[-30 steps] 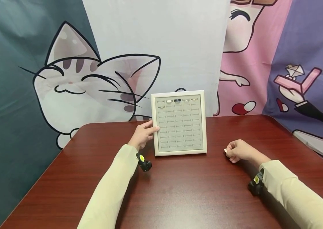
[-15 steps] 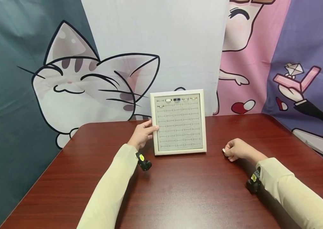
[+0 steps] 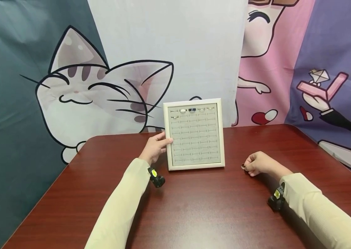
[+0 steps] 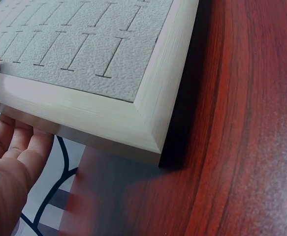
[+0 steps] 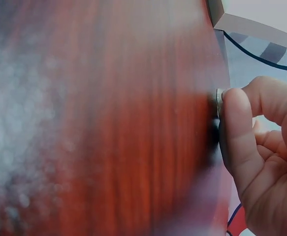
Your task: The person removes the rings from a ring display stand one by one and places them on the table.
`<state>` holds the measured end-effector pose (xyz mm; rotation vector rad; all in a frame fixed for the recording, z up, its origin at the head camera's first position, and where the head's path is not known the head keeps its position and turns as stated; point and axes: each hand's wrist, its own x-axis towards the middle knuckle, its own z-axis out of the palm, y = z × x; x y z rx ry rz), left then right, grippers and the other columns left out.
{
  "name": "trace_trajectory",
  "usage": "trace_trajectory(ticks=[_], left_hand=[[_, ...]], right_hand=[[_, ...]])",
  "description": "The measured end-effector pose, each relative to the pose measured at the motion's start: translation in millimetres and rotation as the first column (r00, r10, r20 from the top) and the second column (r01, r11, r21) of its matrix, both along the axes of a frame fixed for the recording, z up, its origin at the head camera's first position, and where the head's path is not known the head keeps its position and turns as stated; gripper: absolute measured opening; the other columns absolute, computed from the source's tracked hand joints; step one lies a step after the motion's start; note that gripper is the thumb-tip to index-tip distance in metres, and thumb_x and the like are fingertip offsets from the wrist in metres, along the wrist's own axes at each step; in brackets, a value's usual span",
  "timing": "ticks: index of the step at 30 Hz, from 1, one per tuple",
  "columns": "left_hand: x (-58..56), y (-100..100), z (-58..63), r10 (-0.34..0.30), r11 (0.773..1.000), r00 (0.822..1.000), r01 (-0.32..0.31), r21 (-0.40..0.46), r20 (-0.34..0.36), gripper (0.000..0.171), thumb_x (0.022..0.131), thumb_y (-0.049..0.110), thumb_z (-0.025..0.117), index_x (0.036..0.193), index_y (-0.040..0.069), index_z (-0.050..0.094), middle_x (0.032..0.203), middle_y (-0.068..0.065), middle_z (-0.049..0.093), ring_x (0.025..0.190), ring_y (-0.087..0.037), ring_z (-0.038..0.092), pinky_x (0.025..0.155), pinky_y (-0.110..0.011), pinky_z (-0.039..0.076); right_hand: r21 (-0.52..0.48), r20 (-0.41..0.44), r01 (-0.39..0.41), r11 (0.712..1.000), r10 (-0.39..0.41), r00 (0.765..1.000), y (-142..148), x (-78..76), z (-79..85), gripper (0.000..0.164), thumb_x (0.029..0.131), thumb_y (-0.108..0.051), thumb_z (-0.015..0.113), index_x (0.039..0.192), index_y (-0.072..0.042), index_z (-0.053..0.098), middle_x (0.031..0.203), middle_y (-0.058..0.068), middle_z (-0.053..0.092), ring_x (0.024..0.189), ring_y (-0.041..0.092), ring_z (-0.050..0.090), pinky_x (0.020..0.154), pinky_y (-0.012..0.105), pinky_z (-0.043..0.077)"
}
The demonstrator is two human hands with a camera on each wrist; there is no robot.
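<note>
In the head view a cream-framed ring display board [image 3: 196, 138] stands upright on the table, its grey pad lined with slots. My left hand [image 3: 153, 148] grips its left edge, thumb on the front and fingers behind, as the left wrist view also shows. Along the top row sit a white ring [image 3: 183, 111], a dark blue ring [image 3: 192, 110] and two thin rings; another thin ring [image 3: 174, 117] is at the left of the second row. To the right of the board, my right hand [image 3: 257, 163] pinches a ring [image 3: 243, 166] between thumb and forefinger, close over the table.
The reddish-brown table [image 3: 194, 211] reaches back to a printed cloth backdrop [image 3: 169, 34] with a cartoon cat on it. A black wrist camera [image 3: 156, 178] is strapped to the left wrist and another wrist camera [image 3: 276, 200] to the right.
The ring in my right hand has turned: its pale face showed before, now its round opening shows. The right hand has shifted slightly left. My left hand and the board stay put.
</note>
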<state>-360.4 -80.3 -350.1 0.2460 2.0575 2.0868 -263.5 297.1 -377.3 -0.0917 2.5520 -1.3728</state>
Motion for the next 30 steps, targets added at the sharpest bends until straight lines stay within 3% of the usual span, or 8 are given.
trace_trajectory(ticks=[10,17,26,30], left_hand=[[0.0,-1.4,1.8,-0.005,1.0,1.0,0.005,0.011,-0.016,0.046,0.086,0.013,0.065,0.131,0.018,0.054,0.123,-0.008,0.06,0.096,-0.017,0.064,0.09,-0.04,0.049],[-0.6,0.6,0.7,0.007,1.0,1.0,-0.006,0.028,-0.016,0.046,0.085,0.011,0.066,0.13,0.017,0.055,0.121,-0.009,0.061,0.092,-0.017,0.065,0.086,-0.038,0.051],[0.6,1.4,-2.3,0.006,0.999,1.0,-0.005,0.037,-0.014,0.046,0.085,0.011,0.066,0.129,0.017,0.056,0.122,-0.009,0.061,0.093,-0.017,0.065,0.086,-0.039,0.051],[0.3,1.3,-1.4,0.003,0.999,1.0,-0.002,0.049,-0.02,0.047,0.085,0.009,0.066,0.13,0.015,0.055,0.122,-0.011,0.06,0.091,-0.016,0.065,0.084,-0.037,0.052]], right_hand=[[-0.064,-0.018,-0.001,0.998,-0.001,1.0,-5.6,-6.6,9.1,0.01,0.078,0.003,0.06,0.083,0.01,0.056,0.066,0.003,0.058,0.054,0.009,0.055,0.054,0.024,0.053],[-0.021,-0.134,0.02,1.0,-0.023,0.991,-29.1,-17.0,42.1,0.011,0.079,0.001,0.059,0.085,0.01,0.057,0.063,0.003,0.056,0.057,0.011,0.057,0.059,0.031,0.055],[-0.064,-0.266,0.147,0.987,-0.159,0.951,-72.6,-33.3,84.2,0.016,0.08,-0.001,0.057,0.091,0.011,0.058,0.082,0.01,0.06,0.063,0.008,0.06,0.066,0.029,0.056],[-0.061,-0.313,0.185,0.981,-0.195,0.93,-90.3,-40.3,94.6,0.015,0.077,-0.002,0.056,0.088,0.007,0.06,0.077,0.007,0.06,0.06,0.007,0.06,0.063,0.026,0.055]])
